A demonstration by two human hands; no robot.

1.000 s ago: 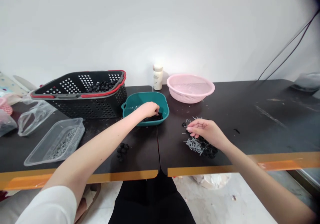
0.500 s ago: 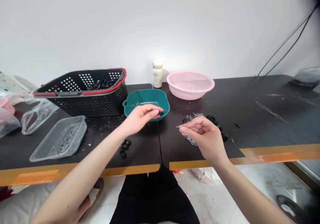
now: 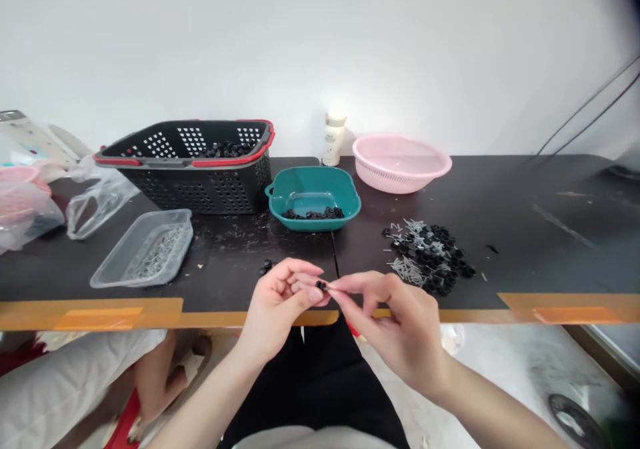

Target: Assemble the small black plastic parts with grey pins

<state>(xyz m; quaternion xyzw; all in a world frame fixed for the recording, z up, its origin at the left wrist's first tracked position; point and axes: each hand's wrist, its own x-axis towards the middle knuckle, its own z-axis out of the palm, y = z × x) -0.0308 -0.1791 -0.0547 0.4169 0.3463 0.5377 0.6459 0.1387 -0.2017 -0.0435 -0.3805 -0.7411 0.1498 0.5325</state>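
Near the table's front edge, my left hand is closed, with a small black plastic part pinched between its thumb and fingers. My right hand meets it there, thumb and forefinger pressed together at the part. The thin metal pin seen in those fingers earlier is mostly hidden by the fingertips. Beyond my right hand lies a pile of black plastic parts mixed with loose metal pins. A teal basin behind my hands holds several more black parts. A few black parts lie beside my left hand.
At the left stand a black perforated basket with red handles, holding black parts, and a clear plastic tub of metal pins. A pink colander and a white bottle stand by the wall. Another person's leg shows below left.
My left hand has come back from the teal basin toward me. My right hand has moved left and down from the pile, and both hands now meet at the black part.
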